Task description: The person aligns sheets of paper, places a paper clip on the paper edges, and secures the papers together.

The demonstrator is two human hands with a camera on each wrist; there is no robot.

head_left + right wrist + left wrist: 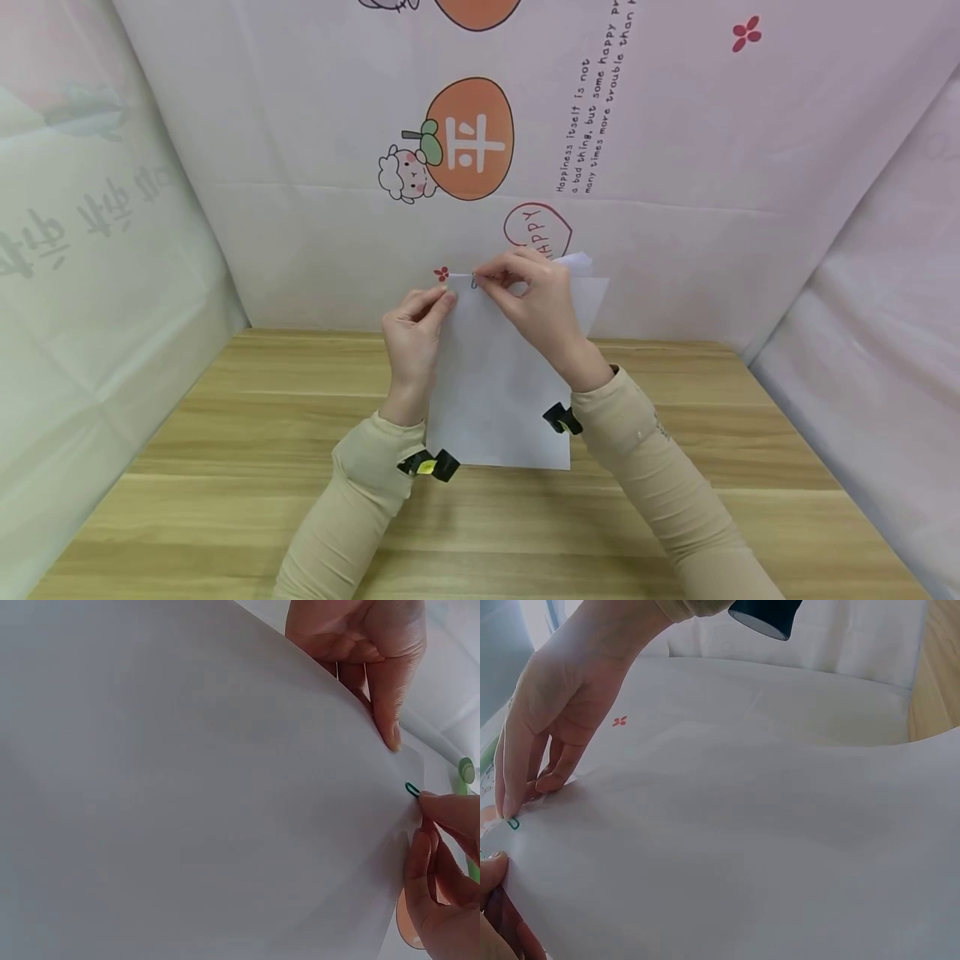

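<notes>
Several white paper sheets (502, 383) are held up, tilted, above the table. At their upper left corner my left hand (411, 350) pinches the edge between thumb and fingers. My right hand (542, 304) pinches a small green paper clip (412, 789) at the top edge, just right of the left hand. One loop of the clip shows on the front of the paper in both wrist views; my right fingertips (431, 801) cover the rest. How far the clip sits over the sheets behind is hidden.
A wood-grain table (300, 400) lies below the paper. Behind it rises a white printed cloth (675, 208) with orange fruit drawings and lettering. White cloth walls (97, 317) stand at both sides. Each wrist carries a small black camera (447, 466) close to the paper.
</notes>
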